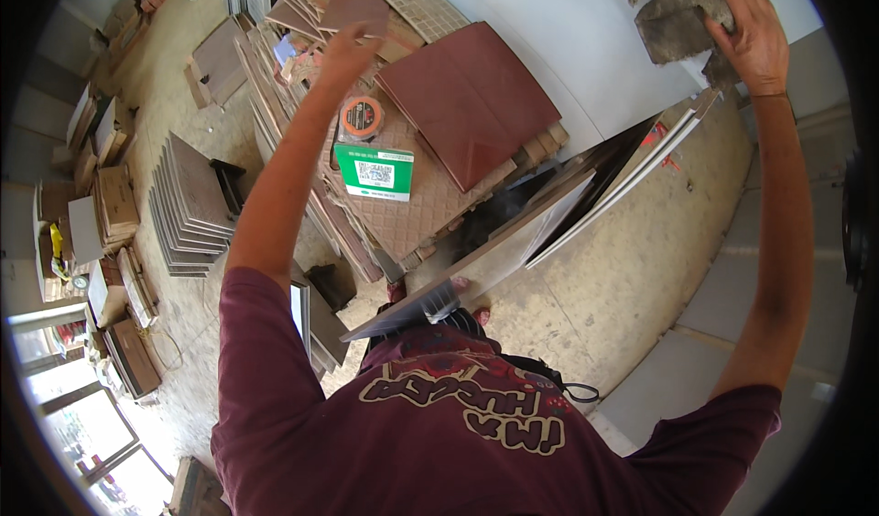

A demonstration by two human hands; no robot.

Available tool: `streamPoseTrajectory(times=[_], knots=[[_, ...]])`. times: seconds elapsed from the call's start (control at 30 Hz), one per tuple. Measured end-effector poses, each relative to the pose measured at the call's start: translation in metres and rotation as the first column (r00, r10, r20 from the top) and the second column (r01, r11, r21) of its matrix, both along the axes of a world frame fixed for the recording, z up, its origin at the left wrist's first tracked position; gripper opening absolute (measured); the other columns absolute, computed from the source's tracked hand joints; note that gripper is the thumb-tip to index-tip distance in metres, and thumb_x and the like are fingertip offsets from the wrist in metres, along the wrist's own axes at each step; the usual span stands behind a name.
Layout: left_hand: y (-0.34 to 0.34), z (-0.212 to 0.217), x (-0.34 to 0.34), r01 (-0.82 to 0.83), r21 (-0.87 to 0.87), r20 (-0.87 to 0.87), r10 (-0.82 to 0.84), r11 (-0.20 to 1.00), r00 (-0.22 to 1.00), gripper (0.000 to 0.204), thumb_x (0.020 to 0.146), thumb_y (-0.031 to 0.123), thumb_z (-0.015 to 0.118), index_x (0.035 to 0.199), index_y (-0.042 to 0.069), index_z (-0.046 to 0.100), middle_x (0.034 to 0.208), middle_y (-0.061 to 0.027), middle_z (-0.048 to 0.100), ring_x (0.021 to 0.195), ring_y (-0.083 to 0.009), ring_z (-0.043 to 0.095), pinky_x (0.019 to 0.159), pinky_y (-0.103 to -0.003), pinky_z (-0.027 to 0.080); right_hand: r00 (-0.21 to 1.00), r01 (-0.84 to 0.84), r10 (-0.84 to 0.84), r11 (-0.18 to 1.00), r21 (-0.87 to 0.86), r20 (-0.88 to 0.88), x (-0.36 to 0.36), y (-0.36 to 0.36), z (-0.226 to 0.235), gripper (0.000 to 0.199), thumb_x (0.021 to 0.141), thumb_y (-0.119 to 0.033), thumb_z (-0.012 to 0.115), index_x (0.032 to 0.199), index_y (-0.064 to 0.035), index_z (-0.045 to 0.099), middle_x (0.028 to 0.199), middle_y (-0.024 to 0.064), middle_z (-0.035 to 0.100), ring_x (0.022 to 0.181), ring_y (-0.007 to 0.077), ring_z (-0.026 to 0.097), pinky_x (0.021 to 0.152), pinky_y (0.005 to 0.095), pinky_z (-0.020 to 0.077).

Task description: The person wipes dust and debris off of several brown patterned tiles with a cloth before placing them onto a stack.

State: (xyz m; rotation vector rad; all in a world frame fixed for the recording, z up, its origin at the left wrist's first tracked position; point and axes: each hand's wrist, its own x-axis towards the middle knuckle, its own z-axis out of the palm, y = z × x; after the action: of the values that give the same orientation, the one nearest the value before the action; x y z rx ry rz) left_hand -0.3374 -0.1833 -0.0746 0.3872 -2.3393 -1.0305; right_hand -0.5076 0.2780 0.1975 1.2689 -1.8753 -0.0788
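Both hands raised: right hand (751, 35) grips a grey rag (676, 17); left hand (348, 49) pinches a tile's (352, 5) edge.

A roll of tape (363, 116) sat on a stack of tiles (417, 195), with a small box (374, 172) just in front of it and two square tiles (469, 102) to its right. The left hand (346, 51) reached over more tiles behind the tape. The right hand (753, 32) held a rag (676, 14) against a big slab (568, 21) on the far right. Thin panels (604, 195) leaned below the rag. A fanned pile of tiles (188, 206) stood on the floor (632, 278) to the left
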Motion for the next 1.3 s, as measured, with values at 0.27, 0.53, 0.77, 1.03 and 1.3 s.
streamPoseTrajectory(times=[0.27,0.53,0.77,1.03,1.3], knots=[[-0.063,-0.020,-0.002,-0.115,0.633,0.217,-0.033,0.765,0.976,0.044,0.072,0.028,0.065,0.108,0.003,0.061,0.091,-0.0046,0.064,0.078,-0.0140,0.059,0.062,-0.029,0.044,0.983,0.171,-0.160,0.977,0.124,-0.094,0.029,-0.009,0.009,0.051,0.067,-0.013,0.070,0.115,-0.0179,0.053,0.112,0.0002,0.056,0.106,0.0254,0.051,0.090,0.0343,0.0428],[-0.098,-0.053,-0.050,-0.437,0.257,0.206,0.393,0.862,0.896,0.046,0.069,0.032,0.067,0.100,-0.002,0.065,0.096,-0.0169,0.064,0.085,-0.0242,0.063,0.067,-0.033,0.049,0.984,0.163,-0.152,0.979,0.122,-0.094,0.030,-0.011,0.010,0.054,0.065,-0.010,0.071,0.116,-0.0167,0.053,0.112,0.0005,0.058,0.107,0.0257,0.052,0.091,0.0346,0.0423],[-0.107,-0.060,-0.055,-0.404,0.686,0.301,0.269,0.605,0.915,0.040,0.067,0.037,0.074,0.085,0.003,0.063,0.081,-0.0072,0.063,0.063,-0.0137,0.057,0.047,-0.028,0.040,0.979,0.189,-0.175,0.972,0.137,-0.102,0.033,-0.011,0.013,0.054,0.064,-0.010,0.071,0.116,-0.0160,0.053,0.111,0.0010,0.058,0.106,0.0261,0.052,0.091,0.0352,0.0424],[-0.128,-0.069,-0.067,-0.450,0.669,0.335,0.300,0.592,0.893,0.026,0.074,0.025,0.069,0.076,0.000,0.063,0.066,-0.0074,0.065,0.040,-0.0138,0.052,0.038,-0.031,0.038,0.982,0.169,-0.155,0.976,0.138,-0.109,0.029,-0.016,0.008,0.053,0.065,-0.011,0.071,0.115,-0.0159,0.054,0.111,0.0008,0.058,0.105,0.0258,0.052,0.089,0.0348,0.0435],[-0.147,-0.081,-0.074,-0.639,0.124,0.209,0.610,0.759,0.765,0.027,0.074,0.020,0.068,0.088,-0.002,0.065,0.075,-0.0098,0.065,0.063,-0.0164,0.061,0.053,-0.028,0.046,0.984,0.155,-0.139,0.976,0.152,-0.110,0.029,-0.016,0.011,0.050,0.067,-0.012,0.071,0.114,-0.0140,0.054,0.110,0.0023,0.058,0.103,0.0264,0.053,0.088,0.0343,0.0441]])
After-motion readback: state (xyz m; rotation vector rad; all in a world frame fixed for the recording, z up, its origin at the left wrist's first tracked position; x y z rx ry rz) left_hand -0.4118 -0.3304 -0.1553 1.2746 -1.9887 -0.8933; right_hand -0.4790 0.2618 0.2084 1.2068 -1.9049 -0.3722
